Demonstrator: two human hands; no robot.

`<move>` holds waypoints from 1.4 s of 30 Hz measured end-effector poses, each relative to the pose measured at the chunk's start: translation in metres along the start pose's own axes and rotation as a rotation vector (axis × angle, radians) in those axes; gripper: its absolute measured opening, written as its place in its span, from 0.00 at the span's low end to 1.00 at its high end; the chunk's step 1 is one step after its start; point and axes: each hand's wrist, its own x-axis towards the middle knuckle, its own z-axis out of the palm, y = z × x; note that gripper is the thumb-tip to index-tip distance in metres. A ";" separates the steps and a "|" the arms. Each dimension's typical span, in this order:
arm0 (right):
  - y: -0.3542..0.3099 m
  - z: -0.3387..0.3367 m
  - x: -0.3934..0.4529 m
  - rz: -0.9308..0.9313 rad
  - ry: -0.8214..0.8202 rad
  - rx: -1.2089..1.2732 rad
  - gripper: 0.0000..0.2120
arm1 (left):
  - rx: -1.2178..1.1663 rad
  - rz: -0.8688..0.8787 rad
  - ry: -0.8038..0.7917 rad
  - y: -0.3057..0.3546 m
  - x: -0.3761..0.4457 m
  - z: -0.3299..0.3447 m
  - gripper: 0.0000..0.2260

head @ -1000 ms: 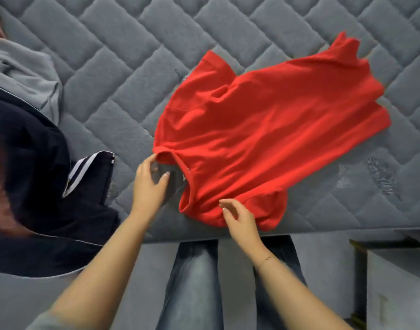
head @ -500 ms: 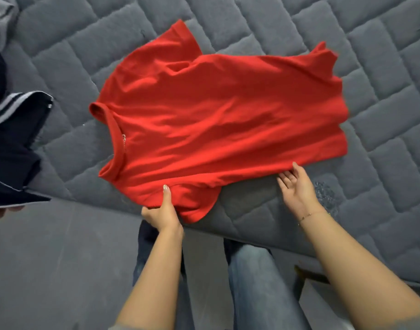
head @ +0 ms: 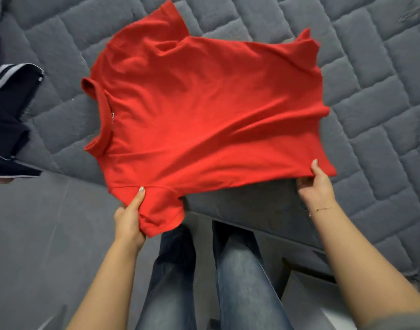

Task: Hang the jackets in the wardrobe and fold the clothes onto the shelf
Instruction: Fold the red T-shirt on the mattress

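Red T-shirt (head: 204, 120) spread across the near edge of the grey quilted mattress (head: 370, 103), collar to the left. Left hand (head: 129, 217) pinches the near sleeve; right hand (head: 316, 184) pinches the near hem corner. Dark striped garment (head: 11, 110) lies at the mattress's left edge.

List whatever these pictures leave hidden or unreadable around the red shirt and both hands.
Head view only:
- Left hand: fingers hidden beneath the red short-sleeved T-shirt; only the thumb on the sleeve shows.
- Right hand: fingertips tucked under the hem; the grip's underside is unseen.
- Shirt's underside: hidden against the grey quilted mattress.
- Small metal detail by the collar: too small to identify.
- Navy garment with white stripes: cut off by the left edge.
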 end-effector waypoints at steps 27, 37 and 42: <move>0.032 -0.087 0.019 -0.202 0.123 -0.534 0.22 | 0.970 0.780 -0.575 0.010 -0.054 0.181 0.11; 0.019 -0.095 0.048 -0.243 -0.173 -0.831 0.13 | 1.546 1.081 -0.348 0.038 -0.073 0.418 0.25; 0.017 -0.098 0.053 -0.310 -0.226 -0.985 0.18 | 1.804 0.962 -0.241 0.030 -0.061 0.454 0.27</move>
